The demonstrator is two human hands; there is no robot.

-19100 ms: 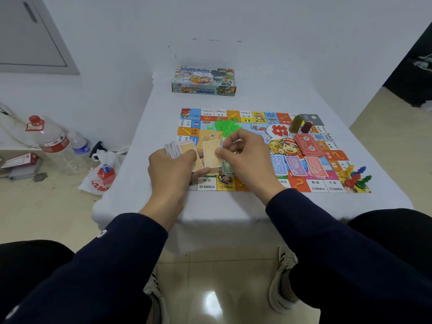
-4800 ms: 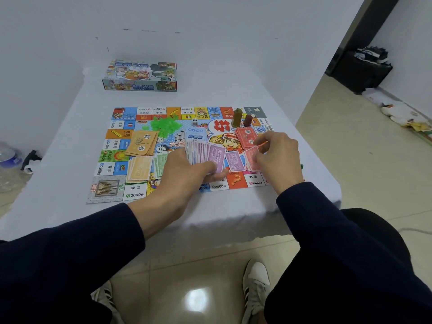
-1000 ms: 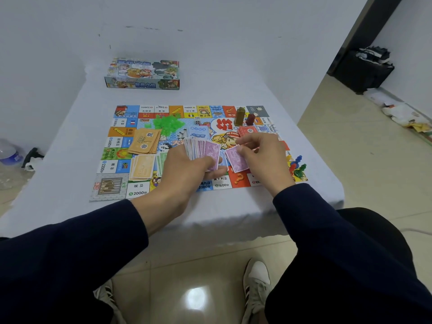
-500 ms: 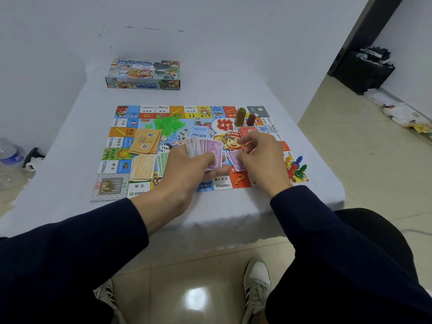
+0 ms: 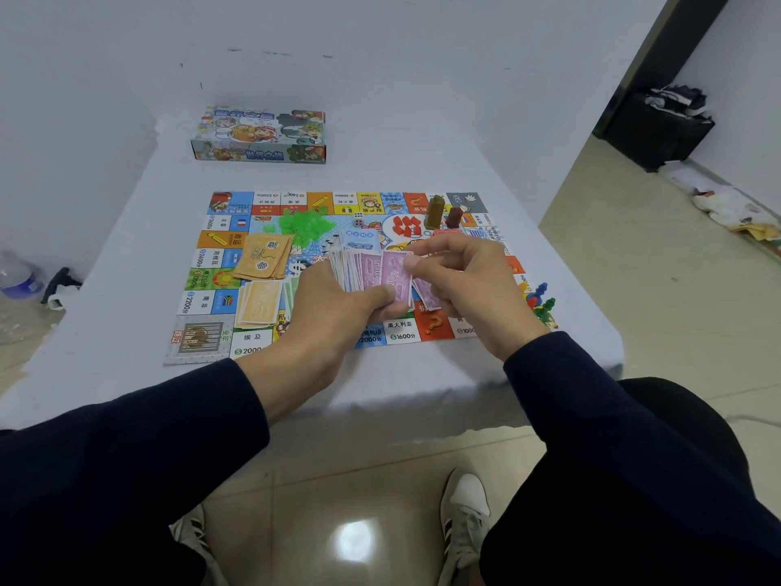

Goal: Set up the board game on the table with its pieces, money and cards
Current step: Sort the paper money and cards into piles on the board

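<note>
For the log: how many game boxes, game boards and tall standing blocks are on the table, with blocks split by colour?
Game box: 1
Game board: 1
Olive standing block: 1
Dark red standing block: 1
Total: 4

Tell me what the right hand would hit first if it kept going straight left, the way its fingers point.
Most likely the fan of purple notes held by the left hand; the right hand already pinches its near edge, though depth is hard to judge.

White-covered table (image 5: 126,289) carries the game board (image 5: 219,289) and, farther back, the box (image 5: 260,135)
</note>
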